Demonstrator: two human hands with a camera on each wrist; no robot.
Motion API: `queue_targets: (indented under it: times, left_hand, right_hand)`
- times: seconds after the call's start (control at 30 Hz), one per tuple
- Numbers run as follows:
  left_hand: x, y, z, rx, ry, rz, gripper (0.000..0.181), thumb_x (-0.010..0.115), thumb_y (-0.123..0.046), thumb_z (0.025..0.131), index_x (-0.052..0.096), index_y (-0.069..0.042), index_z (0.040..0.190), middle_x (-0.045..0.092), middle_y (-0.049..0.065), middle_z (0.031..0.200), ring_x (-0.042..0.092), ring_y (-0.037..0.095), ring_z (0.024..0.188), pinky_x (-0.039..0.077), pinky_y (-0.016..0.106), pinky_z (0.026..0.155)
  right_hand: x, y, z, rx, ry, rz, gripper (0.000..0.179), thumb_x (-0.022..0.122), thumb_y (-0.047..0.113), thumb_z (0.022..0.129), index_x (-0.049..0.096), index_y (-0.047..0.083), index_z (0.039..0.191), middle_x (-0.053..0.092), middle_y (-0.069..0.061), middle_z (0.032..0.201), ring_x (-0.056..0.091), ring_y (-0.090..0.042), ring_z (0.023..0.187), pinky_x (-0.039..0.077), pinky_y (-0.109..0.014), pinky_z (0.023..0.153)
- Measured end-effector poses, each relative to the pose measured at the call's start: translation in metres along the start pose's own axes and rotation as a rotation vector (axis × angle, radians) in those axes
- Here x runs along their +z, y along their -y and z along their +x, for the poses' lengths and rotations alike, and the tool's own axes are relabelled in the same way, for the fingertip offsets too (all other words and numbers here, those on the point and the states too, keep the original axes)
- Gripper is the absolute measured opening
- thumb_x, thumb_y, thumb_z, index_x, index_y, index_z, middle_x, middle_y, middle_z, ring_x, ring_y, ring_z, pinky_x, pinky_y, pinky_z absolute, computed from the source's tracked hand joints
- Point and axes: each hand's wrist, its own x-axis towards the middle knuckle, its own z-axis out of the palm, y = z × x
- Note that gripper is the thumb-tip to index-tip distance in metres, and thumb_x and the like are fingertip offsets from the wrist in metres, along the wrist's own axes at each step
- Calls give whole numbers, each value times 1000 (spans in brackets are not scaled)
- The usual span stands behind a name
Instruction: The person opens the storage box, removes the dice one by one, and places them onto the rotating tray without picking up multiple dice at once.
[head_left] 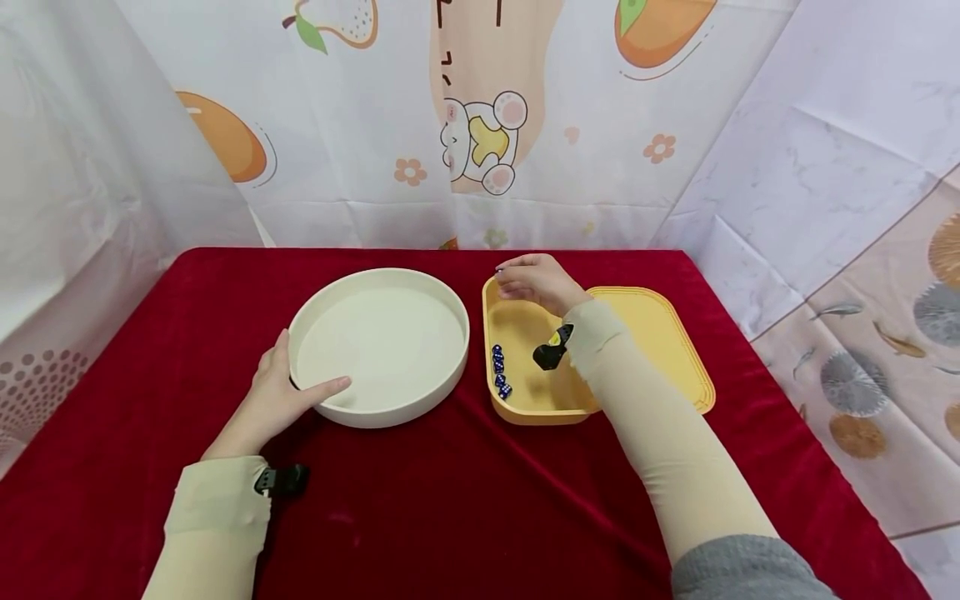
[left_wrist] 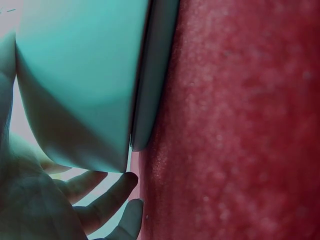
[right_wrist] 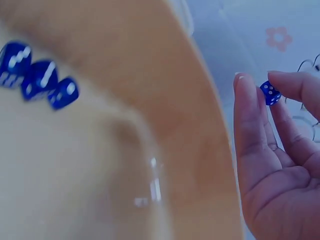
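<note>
Closest in, the left hand (head_left: 273, 398) is spread wide, thumb over the rim of the round white tray (head_left: 382, 333), fingers along its outer wall; how hard it presses I can't tell, but a light touch should do. To the right, the yellow box (head_left: 528, 329), with a short line of blue dice (head_left: 499, 367) along its left wall, and beside that the flat yellow lid (head_left: 663, 333). And out at the box's far left corner, here's the right hand (head_left: 542, 282): tips nearly together, a single blue die (right_wrist: 270, 93) pinched between them, seemingly above the rim! Good technique here wants a gentle squeeze on opposite faces, the knuckles lifted clear of that edge, and the wrist high over the loose row.
</note>
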Motion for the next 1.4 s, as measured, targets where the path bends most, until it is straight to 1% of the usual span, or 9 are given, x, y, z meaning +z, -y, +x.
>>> queue_targets:
  times: [0.2, 0.33, 0.53, 0.67, 1.03, 1.13, 1.17, 1.27, 1.4]
  left_hand:
    - [0, -1, -1, 9, -9, -8, 130, 72, -62, 81, -18, -8, 156, -4, 31, 162, 6, 52, 147, 23, 72, 111]
    - [0, -1, -1, 4, -7, -9, 130, 72, -62, 81, -19, -9, 156, -5, 31, 162, 5, 52, 147, 23, 72, 111]
    - [0, -1, 0, 17, -20, -14, 130, 74, -61, 80, -18, -8, 156, -4, 30, 162, 5, 51, 148, 23, 73, 110]
    - [0, -1, -1, 22, -20, -13, 130, 74, -61, 80, -18, -8, 156, -3, 31, 162, 5, 52, 148, 23, 73, 110]
    - [0, -2, -1, 16, -19, -15, 131, 74, -60, 80, -17, -7, 156, -3, 31, 162, 6, 51, 147, 23, 72, 111]
    - [0, -4, -2, 10, -15, -17, 130, 74, -61, 80, -17, -8, 156, -3, 31, 162, 7, 52, 147, 23, 72, 111]
    - [0, -5, -2, 8, -13, -16, 130, 73, -61, 80, -17, -8, 156, -3, 31, 162, 7, 52, 147, 24, 71, 111]
    - [0, -5, -3, 2, -6, -16, 129, 73, -61, 81, -18, -8, 156, -4, 30, 162, 6, 52, 147, 23, 71, 111]
    - [0, -5, -4, 1, -8, -16, 129, 72, -61, 81, -18, -7, 156, -5, 30, 162, 6, 52, 147, 23, 71, 111]
  right_hand:
    - [11, 13, -4, -21, 44, 12, 19, 65, 4, 93, 64, -5, 110, 71, -6, 87, 70, -16, 74, 60, -29, 79]
    - [22, 20, -6, -20, 67, 9, 24, 64, 3, 94, 61, -9, 115, 70, -6, 85, 70, -17, 73, 60, -34, 83]
    - [42, 26, -10, -8, 103, -13, 33, 62, 3, 95, 57, -13, 123, 70, -8, 86, 71, -17, 72, 61, -28, 72]
    - [56, 27, -13, -3, 133, -24, 31, 63, 4, 94, 59, -11, 121, 71, -10, 90, 71, -18, 72, 61, -29, 72]
    - [87, 21, -18, 6, 229, -32, 23, 63, 0, 93, 63, -9, 115, 70, -16, 94, 71, -19, 73, 61, -34, 77]
    - [94, 17, -20, 15, 254, -33, 27, 62, -2, 94, 61, -12, 118, 70, -15, 95, 71, -19, 73, 62, -33, 76]
    - [95, 16, -20, 23, 260, -28, 28, 62, -3, 94, 60, -13, 119, 70, -10, 90, 70, -19, 72, 62, -31, 73]
    - [101, 12, -19, 50, 275, -23, 32, 61, -3, 94, 57, -15, 124, 69, -7, 86, 70, -18, 70, 61, -28, 70]
    - [106, 6, -15, 83, 279, -45, 31, 62, -3, 94, 59, -14, 123, 70, -8, 87, 70, -17, 69, 61, -32, 75]
